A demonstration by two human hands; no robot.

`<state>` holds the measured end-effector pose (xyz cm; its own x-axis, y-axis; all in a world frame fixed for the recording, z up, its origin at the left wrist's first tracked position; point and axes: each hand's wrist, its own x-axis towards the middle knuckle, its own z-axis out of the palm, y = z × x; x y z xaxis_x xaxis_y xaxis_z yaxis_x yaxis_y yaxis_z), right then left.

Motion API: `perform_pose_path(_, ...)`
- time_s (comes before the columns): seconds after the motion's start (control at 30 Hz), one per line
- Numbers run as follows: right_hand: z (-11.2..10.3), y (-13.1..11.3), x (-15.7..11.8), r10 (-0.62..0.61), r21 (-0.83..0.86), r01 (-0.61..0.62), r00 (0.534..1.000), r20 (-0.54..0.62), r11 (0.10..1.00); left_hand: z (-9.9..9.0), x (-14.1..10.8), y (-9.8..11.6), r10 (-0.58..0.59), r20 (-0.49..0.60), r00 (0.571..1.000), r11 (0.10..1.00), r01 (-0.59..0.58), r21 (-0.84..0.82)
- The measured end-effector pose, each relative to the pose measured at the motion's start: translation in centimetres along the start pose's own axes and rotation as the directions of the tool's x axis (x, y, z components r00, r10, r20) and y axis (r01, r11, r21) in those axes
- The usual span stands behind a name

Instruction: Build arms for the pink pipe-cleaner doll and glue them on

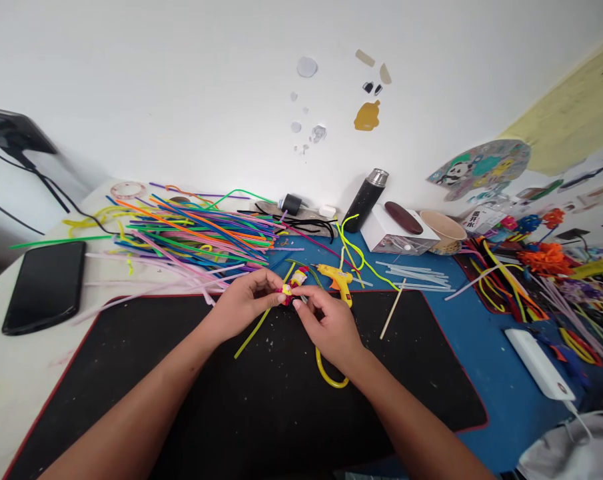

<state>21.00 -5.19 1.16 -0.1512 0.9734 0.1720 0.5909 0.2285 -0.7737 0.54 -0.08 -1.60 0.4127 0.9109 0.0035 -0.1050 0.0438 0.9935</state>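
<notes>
Over the black mat (pixel 221 407), my left hand (pixel 244 303) pinches a small yellow, white and dark red pipe-cleaner piece (pixel 286 291) between thumb and fingers. My right hand (pixel 331 323) is closed on the right side of the same piece. Its upper part, with yellow and red tufts, sticks up between my hands. A yellow-green stem (pixel 254 339) lies slanting on the mat below my left hand. Just behind my right hand rests a yellow glue gun (pixel 337 277), and a yellow cord loop (pixel 331 382) shows below that hand.
Many coloured pipe cleaners (pixel 196 230) lie at the back left, and a phone (pixel 44 287) at the far left. A black flask (pixel 366 200), a white box (pixel 398 230), clear glue sticks (pixel 416 275) and a wooden stick (pixel 392 310) are to the right.
</notes>
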Motion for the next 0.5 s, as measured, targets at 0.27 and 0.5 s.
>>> perform_pose_path(0.27,0.01,-0.06,0.03,-0.013,-0.049,0.012,1.000,-0.006,0.999,0.41,0.15,-0.18,-0.136,0.029,0.990,0.969,0.139,-0.203)
perform_pose_path(0.5,-0.01,-0.02,0.03,-0.028,-0.083,0.027,1.000,-0.010,0.996,0.19,0.08,-0.33,-0.215,0.038,0.976,0.934,0.217,-0.284)
